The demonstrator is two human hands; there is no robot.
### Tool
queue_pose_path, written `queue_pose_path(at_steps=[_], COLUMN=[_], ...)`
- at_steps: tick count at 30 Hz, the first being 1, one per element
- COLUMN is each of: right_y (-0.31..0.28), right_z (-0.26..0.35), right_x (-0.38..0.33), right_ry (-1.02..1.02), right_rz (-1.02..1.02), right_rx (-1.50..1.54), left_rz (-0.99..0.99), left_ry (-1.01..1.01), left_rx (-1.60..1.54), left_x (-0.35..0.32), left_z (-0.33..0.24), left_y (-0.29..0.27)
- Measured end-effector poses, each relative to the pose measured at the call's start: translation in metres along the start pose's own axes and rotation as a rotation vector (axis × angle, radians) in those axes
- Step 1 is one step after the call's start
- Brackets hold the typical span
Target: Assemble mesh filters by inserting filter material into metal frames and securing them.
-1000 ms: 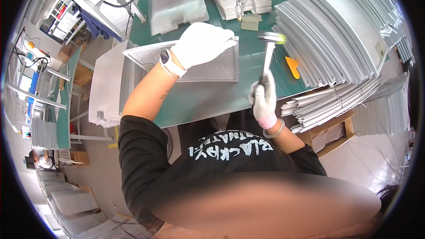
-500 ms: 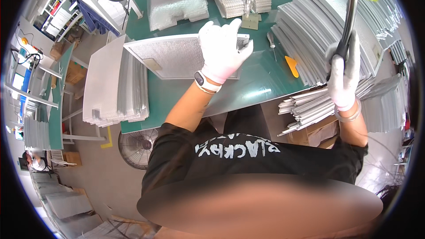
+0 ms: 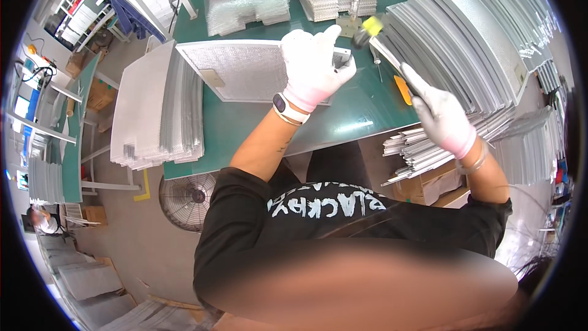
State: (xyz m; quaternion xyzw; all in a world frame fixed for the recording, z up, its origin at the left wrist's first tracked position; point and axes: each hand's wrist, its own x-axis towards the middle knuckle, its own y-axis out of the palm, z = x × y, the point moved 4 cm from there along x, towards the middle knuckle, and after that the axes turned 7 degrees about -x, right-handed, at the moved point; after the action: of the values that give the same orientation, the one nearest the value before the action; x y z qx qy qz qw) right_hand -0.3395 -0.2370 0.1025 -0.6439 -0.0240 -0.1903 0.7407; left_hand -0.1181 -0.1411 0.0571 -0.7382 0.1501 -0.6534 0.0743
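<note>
From my end of the feed, the right hand [image 3: 438, 110], in a white glove, has its fingers clamped round the dark grip of a hammer [image 3: 387, 54]. The shaft runs up and left of those fingers, and the yellow-green-faced head, blurred, sits above and to the right of the left fingertips, apart from them.

I have the gloved left hand [image 3: 313, 67] over the right end of a framed metal mesh panel [image 3: 242, 70], which stretches away to the left of its fingers. Thumb and forefinger stand apart, a bit of grey frame corner showing between them; I can't tell whether the hidden fingers grip the edge.

Just right of the left thumb I make out a thin screwdriver [image 3: 376, 60] on the green worktable [image 3: 343, 125]. A yellow-orange scraper [image 3: 402, 90] lies close by the right fingertips, on their left. Above the left fingertips and a little to the right I see a pale metal block [image 3: 347, 26] at the foot of a post.

Beyond the right fingers, up and right, leans a long row of similar panels [image 3: 465, 49]. Well left of the left fingers I see another stack of panels [image 3: 144, 104], and below these fingers, down on the floor, a round floor fan [image 3: 187, 202].
</note>
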Motion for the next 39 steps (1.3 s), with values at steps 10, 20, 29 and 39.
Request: queue_pose_path(at_steps=[10, 20, 29, 39], right_y=[0.019, 0.186, -0.019, 0.209], right_z=[0.005, -0.087, -0.017, -0.096], right_x=[-0.007, -0.012, 0.136, 0.006], right_ry=[0.051, 0.364, -0.178, 0.466], right_rz=[-0.033, 0.313, -1.128, 0.066], right_rx=[0.076, -0.237, -0.158, -0.193], left_rz=[0.031, -0.003, 0.752, 0.516], left_ry=[-0.001, 0.185, 0.120, -0.327], left_rx=[-0.019, -0.403, -0.528, -0.103], left_x=[-0.002, -0.041, -0.245, -0.259], left_z=[0.003, 0.005, 0.007, 0.009], left_y=[-0.002, -0.067, -0.141, -0.172])
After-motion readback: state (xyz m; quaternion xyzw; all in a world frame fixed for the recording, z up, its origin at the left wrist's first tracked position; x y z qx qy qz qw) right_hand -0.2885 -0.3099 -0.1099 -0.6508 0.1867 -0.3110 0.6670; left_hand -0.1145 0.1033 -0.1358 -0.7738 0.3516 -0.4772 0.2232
